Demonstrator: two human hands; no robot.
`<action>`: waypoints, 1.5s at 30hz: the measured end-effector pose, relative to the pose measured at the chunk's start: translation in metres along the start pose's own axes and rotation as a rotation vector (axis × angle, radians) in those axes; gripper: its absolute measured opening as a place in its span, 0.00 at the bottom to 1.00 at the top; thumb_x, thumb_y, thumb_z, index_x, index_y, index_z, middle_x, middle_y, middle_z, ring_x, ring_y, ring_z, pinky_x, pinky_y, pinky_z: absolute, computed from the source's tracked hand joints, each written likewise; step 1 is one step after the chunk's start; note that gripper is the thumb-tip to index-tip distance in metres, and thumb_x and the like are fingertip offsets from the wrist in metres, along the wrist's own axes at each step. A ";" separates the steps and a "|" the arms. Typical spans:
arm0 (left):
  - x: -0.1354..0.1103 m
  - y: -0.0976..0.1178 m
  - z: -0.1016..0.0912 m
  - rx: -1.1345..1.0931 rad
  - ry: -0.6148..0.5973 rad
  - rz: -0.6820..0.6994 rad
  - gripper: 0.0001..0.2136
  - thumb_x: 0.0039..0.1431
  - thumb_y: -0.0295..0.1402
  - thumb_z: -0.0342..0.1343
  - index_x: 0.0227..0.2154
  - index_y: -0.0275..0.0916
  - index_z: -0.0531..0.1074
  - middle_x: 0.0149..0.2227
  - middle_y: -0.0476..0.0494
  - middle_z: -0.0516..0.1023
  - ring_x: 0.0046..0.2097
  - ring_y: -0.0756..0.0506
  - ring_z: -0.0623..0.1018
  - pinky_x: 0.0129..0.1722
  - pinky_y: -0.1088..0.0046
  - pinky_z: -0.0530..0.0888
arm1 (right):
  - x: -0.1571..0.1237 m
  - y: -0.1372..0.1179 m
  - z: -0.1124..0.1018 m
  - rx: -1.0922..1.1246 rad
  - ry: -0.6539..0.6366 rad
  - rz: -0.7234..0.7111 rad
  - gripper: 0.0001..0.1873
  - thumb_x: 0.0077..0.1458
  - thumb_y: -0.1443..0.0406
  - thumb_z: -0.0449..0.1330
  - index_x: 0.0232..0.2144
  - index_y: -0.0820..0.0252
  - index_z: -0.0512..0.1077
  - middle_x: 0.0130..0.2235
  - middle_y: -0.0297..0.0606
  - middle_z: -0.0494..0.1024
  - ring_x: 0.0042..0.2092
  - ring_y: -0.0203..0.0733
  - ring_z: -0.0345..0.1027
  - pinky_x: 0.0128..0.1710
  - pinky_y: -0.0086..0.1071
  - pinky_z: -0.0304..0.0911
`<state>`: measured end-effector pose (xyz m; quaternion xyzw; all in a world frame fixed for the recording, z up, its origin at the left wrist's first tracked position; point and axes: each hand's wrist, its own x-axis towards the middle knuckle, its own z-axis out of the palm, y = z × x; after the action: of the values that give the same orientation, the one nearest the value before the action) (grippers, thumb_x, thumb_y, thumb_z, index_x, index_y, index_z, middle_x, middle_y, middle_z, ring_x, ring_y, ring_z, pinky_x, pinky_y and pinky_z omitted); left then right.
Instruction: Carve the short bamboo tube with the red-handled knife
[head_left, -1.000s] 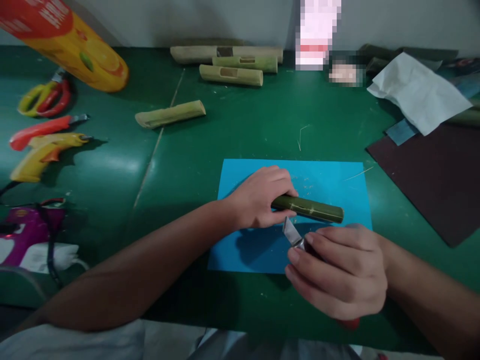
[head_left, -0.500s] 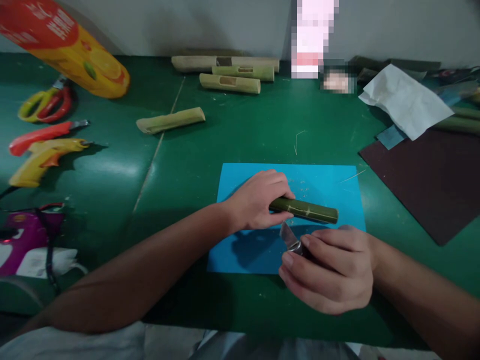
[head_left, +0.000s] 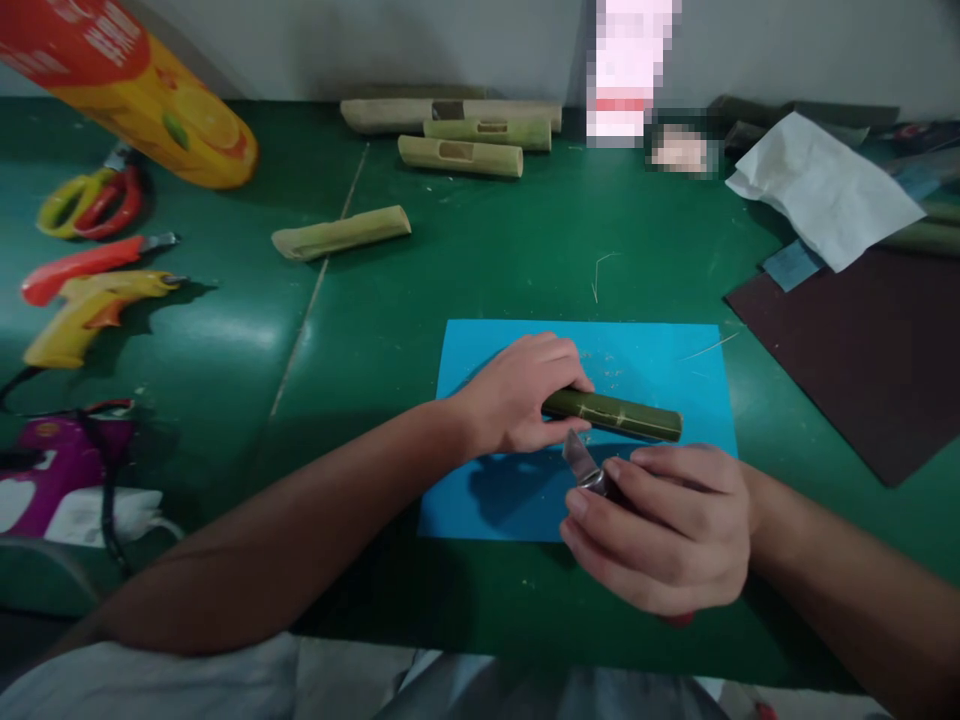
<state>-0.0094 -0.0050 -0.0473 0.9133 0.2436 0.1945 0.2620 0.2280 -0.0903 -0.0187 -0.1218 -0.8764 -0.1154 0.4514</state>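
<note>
My left hand is wrapped round the left end of a dark green bamboo tube, which has pale cut lines on its upper side. That tube is over a blue sheet marked with small crumbs beyond it. In my right hand, closed fingers grip a utility knife; its short blade points up and left, close below the tube and my left thumb. Most of the knife's handle is hidden inside my fingers, with a bit of red showing underneath.
At left lie scissors, a red-handled tool, a yellow glue gun and a purple-and-white item. An orange drink bottle leans behind. Cut bamboo pieces line the back. White paper overlaps a dark board at right.
The view has shifted slightly. My left hand still holds the bamboo tube in the same spot, and the knife blade has come a little nearer to it.
</note>
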 end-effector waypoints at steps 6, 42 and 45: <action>0.001 0.004 -0.003 -0.044 -0.057 -0.075 0.12 0.71 0.44 0.61 0.44 0.40 0.80 0.43 0.41 0.83 0.46 0.39 0.79 0.47 0.59 0.71 | 0.002 0.013 -0.006 0.160 -0.081 0.076 0.08 0.73 0.66 0.67 0.44 0.50 0.88 0.48 0.29 0.92 0.47 0.38 0.83 0.52 0.33 0.83; 0.003 0.003 -0.003 -0.020 -0.050 -0.069 0.11 0.67 0.41 0.69 0.41 0.40 0.78 0.41 0.43 0.82 0.43 0.41 0.78 0.45 0.61 0.71 | -0.001 0.026 0.001 0.509 0.044 0.839 0.09 0.63 0.70 0.69 0.36 0.48 0.80 0.35 0.32 0.88 0.36 0.42 0.86 0.37 0.34 0.83; 0.003 0.003 -0.003 -0.011 -0.073 -0.088 0.11 0.67 0.42 0.69 0.43 0.41 0.79 0.41 0.43 0.83 0.44 0.41 0.79 0.46 0.61 0.71 | -0.005 0.026 0.000 0.494 0.066 0.815 0.08 0.64 0.70 0.70 0.38 0.49 0.82 0.36 0.33 0.89 0.37 0.42 0.87 0.40 0.33 0.84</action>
<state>-0.0076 -0.0043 -0.0428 0.9067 0.2727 0.1507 0.2842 0.2386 -0.0660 -0.0204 -0.3408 -0.7438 0.2789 0.5028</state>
